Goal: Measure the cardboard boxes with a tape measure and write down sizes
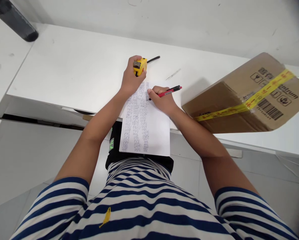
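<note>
My left hand (132,77) is closed around a yellow tape measure (142,62) just beyond the top of the paper. A black strap (154,59) sticks out from the tape measure's far side. In my right hand (164,101) is a red and black pen (169,91), its tip at the written column on the sheet. The white paper (159,133) carries several columns of dense blue handwriting, with a blank strip down its right side. Its near end hangs past the table edge over my lap.
A taped cardboard box (229,100) stands on the white table (76,66) close to my right forearm. Beyond my right hand lies a thin pale stick-like object (173,74). A dark cylinder (16,21) is at the far left, and a wall runs behind.
</note>
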Demonstrator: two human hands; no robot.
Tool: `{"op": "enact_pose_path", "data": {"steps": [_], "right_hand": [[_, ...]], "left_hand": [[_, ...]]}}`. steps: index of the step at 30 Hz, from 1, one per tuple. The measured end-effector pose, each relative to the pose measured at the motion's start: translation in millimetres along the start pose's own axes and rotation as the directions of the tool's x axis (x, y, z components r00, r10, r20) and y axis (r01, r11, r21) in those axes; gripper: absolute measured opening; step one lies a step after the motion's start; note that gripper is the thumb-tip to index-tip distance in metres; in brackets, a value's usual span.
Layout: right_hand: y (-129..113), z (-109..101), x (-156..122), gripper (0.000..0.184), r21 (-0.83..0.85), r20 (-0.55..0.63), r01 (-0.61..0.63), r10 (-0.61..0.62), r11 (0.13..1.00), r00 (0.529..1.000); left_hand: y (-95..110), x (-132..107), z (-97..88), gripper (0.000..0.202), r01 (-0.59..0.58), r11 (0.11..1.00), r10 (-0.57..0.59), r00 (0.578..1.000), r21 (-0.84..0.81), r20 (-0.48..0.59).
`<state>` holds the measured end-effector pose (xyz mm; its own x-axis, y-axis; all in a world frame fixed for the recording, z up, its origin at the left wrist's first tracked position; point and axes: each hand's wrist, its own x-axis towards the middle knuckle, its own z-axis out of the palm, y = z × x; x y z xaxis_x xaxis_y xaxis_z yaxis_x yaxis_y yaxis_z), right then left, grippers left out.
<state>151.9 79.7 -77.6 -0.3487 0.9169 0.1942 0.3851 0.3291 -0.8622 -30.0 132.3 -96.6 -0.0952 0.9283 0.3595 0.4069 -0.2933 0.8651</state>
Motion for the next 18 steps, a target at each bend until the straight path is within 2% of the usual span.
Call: {"op": "enact_pose_path", "data": {"steps": [9, 14, 18], "right_hand": [[5, 2, -2, 0.059, -0.027, -0.062, 0.047, -0.049, 0.999, 0.997], [6, 1, -1, 0.058, -0.025, -0.001, 0.056, -0.057, 0.998, 0.998], [8, 2, -1, 0.058, -0.005, -0.049, 0.042, -0.042, 0.999, 0.998]], "left_hand": [[10, -1, -1.0, 0.042, 0.012, 0.998, -0.012, 1.0, -0.061, -0.004], [11, -1, -1.0, 0.043, 0.02, 0.996, -0.02, 1.0, -0.09, 0.003], [13, -2, -1.3, 0.043, 0.019, 0.995, -0.019, 1.0, -0.098, 0.001]]}}
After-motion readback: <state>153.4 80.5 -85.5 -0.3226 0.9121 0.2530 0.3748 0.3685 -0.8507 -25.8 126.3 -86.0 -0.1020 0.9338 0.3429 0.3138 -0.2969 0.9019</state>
